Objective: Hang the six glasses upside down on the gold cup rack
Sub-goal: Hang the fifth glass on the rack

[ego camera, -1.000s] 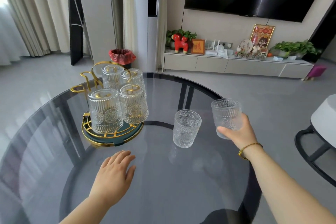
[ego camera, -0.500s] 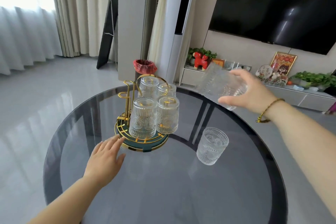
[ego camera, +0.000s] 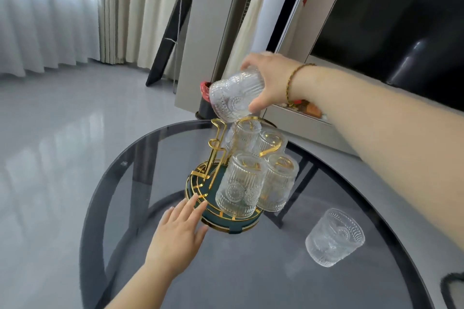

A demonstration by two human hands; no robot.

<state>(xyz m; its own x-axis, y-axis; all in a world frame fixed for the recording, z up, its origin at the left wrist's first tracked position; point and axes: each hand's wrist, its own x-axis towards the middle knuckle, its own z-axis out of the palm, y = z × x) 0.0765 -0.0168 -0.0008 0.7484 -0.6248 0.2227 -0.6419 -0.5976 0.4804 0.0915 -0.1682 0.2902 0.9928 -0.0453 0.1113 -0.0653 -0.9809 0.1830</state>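
The gold cup rack (ego camera: pixel 218 148) stands on a round green and gold base (ego camera: pixel 198 184) on the dark glass table (ego camera: pixel 130 183). Several ribbed glasses hang upside down on it, the nearest (ego camera: pixel 238 185) at the front. My right hand (ego camera: pixel 270 80) grips another ribbed glass (ego camera: pixel 234 95), tipped mouth-down just above the rack's free gold prongs at the left. My left hand (ego camera: pixel 175 233) lies flat with its fingers apart, fingertips touching the base's near-left rim. One more glass (ego camera: pixel 335 239) stands upright on the table to the right.
A red-lined bin (ego camera: pixel 204 91) stands on the floor behind the rack. Curtains, a dark leaning panel (ego camera: pixel 173 22) and a wall TV (ego camera: pixel 401 15) fill the background. A dark chair edge (ego camera: pixel 452 291) shows at bottom right.
My right hand has carried its glass left and turned it over, down to just above the rack. My left hand has slid forward onto the base rim. The view has swung left.
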